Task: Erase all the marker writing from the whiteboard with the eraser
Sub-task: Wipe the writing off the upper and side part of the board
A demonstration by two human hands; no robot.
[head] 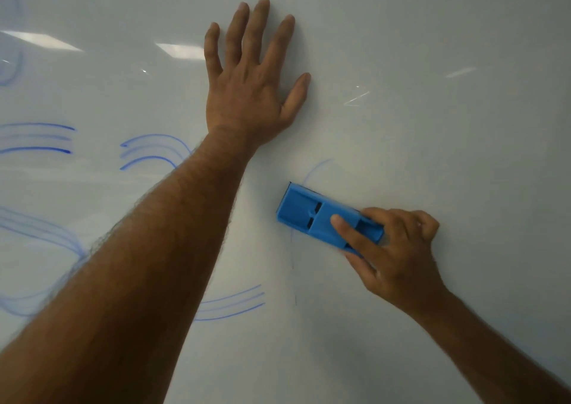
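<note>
— Forearms first: what do we lose behind them?

— Left forearm (139, 264) crosses the lower left and covers part of the blue marker writing (151, 152). We see curved strokes run under it on both sides, so how they join is hidden. More strokes at the far left edge are cut off by the frame. We cannot read any of it as letters; it shows as smeared, doubled arcs.

— And the eraser?

— Eraser (318, 218) is a bright blue plastic block, long and flat, with moulded ribs and two dark slots on its back. It lies against the whiteboard (463, 156) right of centre, tilted so its far end points up-left. We make out a dark edge along its top side. Its pad face is turned to the board, out of sight.

— Hands?

— Right hand (398, 249) grips the eraser's near end: thumb laid along the back, fingers curled over the upper edge. Left hand (253, 88) holds nothing; it rests flat on the board above, fingers straight and spread.

— Marks near the eraser?

— Thin faint blue lines, one arc just above its far end, one line trailing below. Bolder arcs sit lower, between the two arms.

— Surface?

— Glossy white, slightly grey, reflecting ceiling light panels (176, 50) at upper left. We see no frame or room beyond the board.
</note>
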